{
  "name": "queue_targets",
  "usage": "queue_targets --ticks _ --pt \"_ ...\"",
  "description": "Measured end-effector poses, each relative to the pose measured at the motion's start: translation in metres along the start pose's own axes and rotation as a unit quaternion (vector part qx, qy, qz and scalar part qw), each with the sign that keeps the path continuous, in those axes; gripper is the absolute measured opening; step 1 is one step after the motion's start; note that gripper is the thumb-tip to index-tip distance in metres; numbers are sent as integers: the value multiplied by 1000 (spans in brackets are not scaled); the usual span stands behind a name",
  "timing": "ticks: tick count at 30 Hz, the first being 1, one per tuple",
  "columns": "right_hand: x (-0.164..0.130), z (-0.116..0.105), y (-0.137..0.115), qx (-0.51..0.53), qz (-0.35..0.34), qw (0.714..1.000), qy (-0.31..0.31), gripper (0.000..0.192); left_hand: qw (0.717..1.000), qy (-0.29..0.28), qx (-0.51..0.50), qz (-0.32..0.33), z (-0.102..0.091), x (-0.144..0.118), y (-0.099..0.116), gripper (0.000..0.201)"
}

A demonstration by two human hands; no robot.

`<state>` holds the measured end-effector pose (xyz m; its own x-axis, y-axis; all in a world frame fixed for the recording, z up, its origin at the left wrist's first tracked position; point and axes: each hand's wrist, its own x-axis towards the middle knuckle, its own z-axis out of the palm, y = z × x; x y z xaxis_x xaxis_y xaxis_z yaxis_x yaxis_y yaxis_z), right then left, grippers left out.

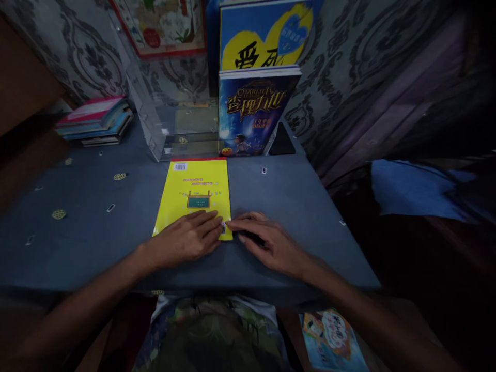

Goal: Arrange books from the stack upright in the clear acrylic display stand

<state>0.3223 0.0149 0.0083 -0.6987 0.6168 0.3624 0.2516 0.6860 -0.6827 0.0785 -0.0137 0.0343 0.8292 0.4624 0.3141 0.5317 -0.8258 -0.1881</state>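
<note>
A yellow book (167, 199) with a red top edge, a barcode and a small blackboard picture lies flat on the table in front of me. Across its lower part rests my left hand (191, 235), palm down with the fingers stretched out. My right hand (267, 240) is at the book's lower right corner, its fingertips at the edge. The fingers of that hand are extended, with a gap between thumb and forefinger. Part of the book's lower edge is hidden under my left hand.
Behind the yellow book stands a clear acrylic rack (155, 137) holding a dark blue book (248, 113) and a blue-and-yellow book (267, 36). A stack of books (95, 119) lies at the back left of the patterned table cover (93, 232). Another book (333, 341) is below the table's front edge.
</note>
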Motion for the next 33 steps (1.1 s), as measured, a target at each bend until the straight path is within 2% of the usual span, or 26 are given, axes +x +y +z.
queue_targets --ticks 12,19,26,33 --pt "-1 4 2 28 20 999 14 40 1000 -13 -18 -2 -3 1 -1 24" --pt "0 3 1 34 8 999 11 38 999 -22 -31 -27 0 1 0 26" --pt "2 2 -1 13 -41 999 24 37 999 -8 -26 -34 3 -1 2 25" --pt "1 4 -6 -77 -104 992 3 39 998 -56 8 -31 2 -5 13 24"
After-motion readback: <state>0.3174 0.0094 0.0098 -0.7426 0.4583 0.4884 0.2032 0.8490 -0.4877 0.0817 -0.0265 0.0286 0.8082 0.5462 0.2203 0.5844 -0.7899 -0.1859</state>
